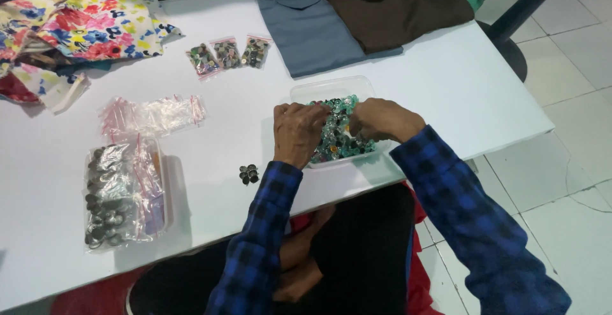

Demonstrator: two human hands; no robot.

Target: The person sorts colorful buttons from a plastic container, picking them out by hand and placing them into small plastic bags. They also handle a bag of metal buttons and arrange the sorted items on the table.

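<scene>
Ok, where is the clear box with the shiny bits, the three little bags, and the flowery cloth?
clear box (pixel 331 88), head view, on its bare back rim.
three little bags (pixel 227 54), head view, on the middle bag.
flowery cloth (pixel 102 25), head view, on its colourful top fold.

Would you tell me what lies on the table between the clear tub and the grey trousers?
Nothing: the head view shows only bare white table between the clear tub, where both hands dig, and the grey trousers.
</scene>
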